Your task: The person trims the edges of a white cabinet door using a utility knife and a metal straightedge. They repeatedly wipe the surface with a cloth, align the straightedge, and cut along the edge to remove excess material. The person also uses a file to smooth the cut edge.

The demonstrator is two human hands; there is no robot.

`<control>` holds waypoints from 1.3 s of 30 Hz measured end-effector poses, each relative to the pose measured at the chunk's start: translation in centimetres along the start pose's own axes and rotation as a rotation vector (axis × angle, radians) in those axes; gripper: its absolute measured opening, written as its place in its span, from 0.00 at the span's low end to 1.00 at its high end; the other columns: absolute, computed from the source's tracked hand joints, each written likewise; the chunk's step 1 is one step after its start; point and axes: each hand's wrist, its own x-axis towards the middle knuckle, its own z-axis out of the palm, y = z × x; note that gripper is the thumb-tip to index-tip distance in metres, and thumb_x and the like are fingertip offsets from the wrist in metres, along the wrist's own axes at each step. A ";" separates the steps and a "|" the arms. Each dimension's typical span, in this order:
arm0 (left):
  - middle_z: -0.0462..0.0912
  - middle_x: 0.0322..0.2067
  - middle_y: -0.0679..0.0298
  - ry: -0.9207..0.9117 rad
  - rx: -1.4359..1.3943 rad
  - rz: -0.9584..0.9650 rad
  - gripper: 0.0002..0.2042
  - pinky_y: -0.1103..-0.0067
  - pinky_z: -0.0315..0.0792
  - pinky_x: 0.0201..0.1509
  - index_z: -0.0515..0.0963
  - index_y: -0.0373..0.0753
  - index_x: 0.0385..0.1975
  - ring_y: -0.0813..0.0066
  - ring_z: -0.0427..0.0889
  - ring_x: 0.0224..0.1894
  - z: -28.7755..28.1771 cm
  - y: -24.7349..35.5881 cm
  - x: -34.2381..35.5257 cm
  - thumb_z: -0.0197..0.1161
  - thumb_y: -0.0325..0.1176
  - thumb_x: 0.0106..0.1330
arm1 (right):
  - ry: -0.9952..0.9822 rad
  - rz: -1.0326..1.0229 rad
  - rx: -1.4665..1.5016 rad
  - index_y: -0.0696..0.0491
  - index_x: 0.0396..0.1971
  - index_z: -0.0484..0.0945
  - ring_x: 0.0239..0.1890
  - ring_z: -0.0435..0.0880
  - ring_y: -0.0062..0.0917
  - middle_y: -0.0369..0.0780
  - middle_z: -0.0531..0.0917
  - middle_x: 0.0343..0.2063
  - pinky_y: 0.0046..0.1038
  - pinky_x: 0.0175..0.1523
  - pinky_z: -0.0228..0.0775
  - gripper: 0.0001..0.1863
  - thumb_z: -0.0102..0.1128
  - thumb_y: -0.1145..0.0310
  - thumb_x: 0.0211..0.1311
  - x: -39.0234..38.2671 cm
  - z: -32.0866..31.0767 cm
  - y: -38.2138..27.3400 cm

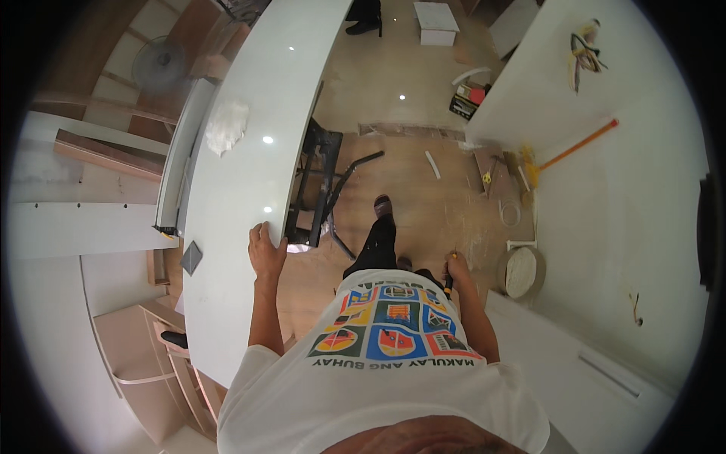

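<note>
My left hand (pixel 267 253) rests on top of a long white panel (pixel 249 178), its fingers lying forward along the surface and its thumb by the right edge. Low at my right side, my right hand (pixel 457 268) is closed round a hand tool (pixel 448 286) with an orange and black handle; its tip cannot be made out. Beneath the panel's right edge stands a black folding stand (pixel 325 166). A crumpled whitish sheet (pixel 227 126) and a dark grey square piece (pixel 192 258) lie on the panel.
An orange-handled broom (pixel 578 145) leans against the right wall, where loose wires (pixel 584 59) stick out. A round white roll (pixel 519 272), a box of items (pixel 469 98) and a white box (pixel 436 26) are on the floor. Another person's shoe (pixel 364 28) shows at the top.
</note>
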 end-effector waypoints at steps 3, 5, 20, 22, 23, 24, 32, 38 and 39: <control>0.75 0.51 0.51 0.012 -0.003 -0.006 0.29 0.62 0.72 0.57 0.74 0.32 0.52 0.50 0.73 0.56 0.8 1.3 3.2 0.74 0.35 0.50 | -0.080 -0.022 -0.086 0.52 0.39 0.70 0.15 0.69 0.22 0.36 0.70 0.18 0.30 0.19 0.66 0.05 0.50 0.68 0.66 2.6 0.9 -2.7; 0.75 0.52 0.51 -0.010 -0.024 -0.039 0.29 0.60 0.70 0.59 0.75 0.33 0.52 0.48 0.73 0.57 2.1 2.3 5.4 0.74 0.37 0.50 | -0.048 -0.043 -0.129 0.52 0.37 0.70 0.14 0.70 0.22 0.36 0.70 0.17 0.31 0.19 0.66 0.04 0.50 0.68 0.67 3.9 1.6 -4.9; 0.79 0.47 0.57 -0.004 -0.090 0.104 0.20 0.61 0.72 0.51 0.79 0.36 0.44 0.55 0.77 0.52 7.3 10.6 25.9 0.71 0.38 0.53 | -0.031 -0.193 -0.095 0.54 0.48 0.71 0.19 0.74 0.19 0.35 0.74 0.23 0.24 0.22 0.69 0.13 0.50 0.64 0.70 11.3 9.2 -28.3; 0.79 0.46 0.57 0.008 -0.065 0.102 0.20 0.61 0.72 0.50 0.79 0.36 0.43 0.56 0.77 0.52 7.8 11.7 27.7 0.71 0.38 0.53 | -0.078 -0.185 -0.111 0.53 0.46 0.72 0.20 0.74 0.18 0.35 0.74 0.23 0.24 0.22 0.69 0.11 0.50 0.64 0.70 12.8 10.0 -30.6; 0.79 0.46 0.57 0.012 -0.050 0.097 0.19 0.62 0.73 0.50 0.79 0.36 0.43 0.56 0.77 0.51 8.0 12.2 28.4 0.71 0.38 0.53 | -0.104 -0.177 -0.122 0.53 0.45 0.72 0.20 0.74 0.18 0.34 0.75 0.23 0.23 0.22 0.70 0.10 0.50 0.64 0.70 13.7 10.4 -31.9; 0.78 0.46 0.57 0.014 -0.050 0.087 0.19 0.62 0.73 0.50 0.79 0.36 0.43 0.56 0.77 0.51 8.2 12.9 29.1 0.71 0.38 0.53 | -0.130 -0.211 -0.143 0.53 0.44 0.73 0.20 0.74 0.18 0.34 0.74 0.23 0.24 0.22 0.70 0.10 0.50 0.64 0.70 14.6 10.6 -33.3; 0.78 0.41 0.54 0.031 -0.105 -0.164 0.13 0.63 0.75 0.48 0.79 0.36 0.41 0.53 0.79 0.46 8.8 15.9 31.9 0.68 0.35 0.58 | -0.243 -0.377 -0.294 0.54 0.37 0.73 0.17 0.73 0.18 0.34 0.73 0.20 0.25 0.21 0.66 0.09 0.53 0.63 0.69 20.8 13.9 -46.4; 0.83 0.40 0.51 0.227 -0.326 -0.474 0.11 0.66 0.77 0.45 0.81 0.35 0.40 0.50 0.83 0.42 8.8 18.6 28.8 0.65 0.33 0.63 | -0.375 -0.589 -0.569 0.54 0.40 0.75 0.16 0.70 0.18 0.33 0.71 0.18 0.25 0.20 0.65 0.10 0.54 0.63 0.68 22.9 19.3 -52.5; 0.83 0.41 0.51 0.278 -0.404 -0.553 0.12 0.68 0.78 0.45 0.81 0.35 0.42 0.50 0.83 0.42 8.6 20.0 27.9 0.65 0.34 0.63 | -0.441 -0.582 -0.637 0.54 0.45 0.74 0.17 0.70 0.17 0.32 0.71 0.20 0.24 0.21 0.65 0.12 0.54 0.64 0.67 23.3 20.2 -53.5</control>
